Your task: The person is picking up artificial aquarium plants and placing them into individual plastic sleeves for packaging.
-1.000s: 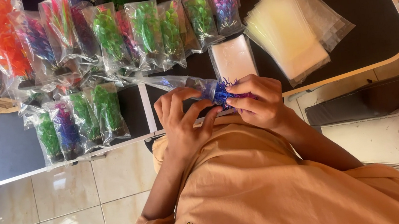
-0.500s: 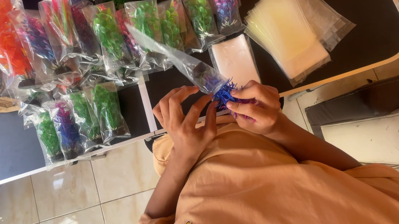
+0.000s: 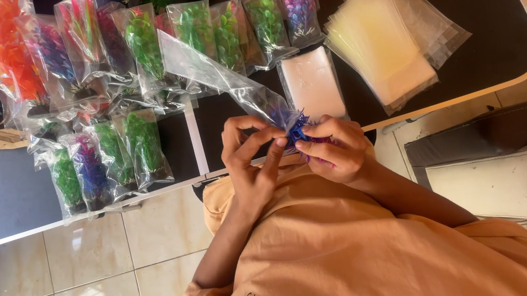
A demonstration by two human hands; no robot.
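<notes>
Blue plastic plant (image 3: 297, 127), half inside clear bag (image 3: 223, 80), pinched by left hand (image 3: 253, 162) and right hand (image 3: 338, 151). Risk: fronds snag at the bag mouth beside the fingertips; the film could tear.

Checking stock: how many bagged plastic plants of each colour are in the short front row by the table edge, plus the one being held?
green plants: 3
purple plant: 1
blue plant, held: 1
Total: 5
</notes>
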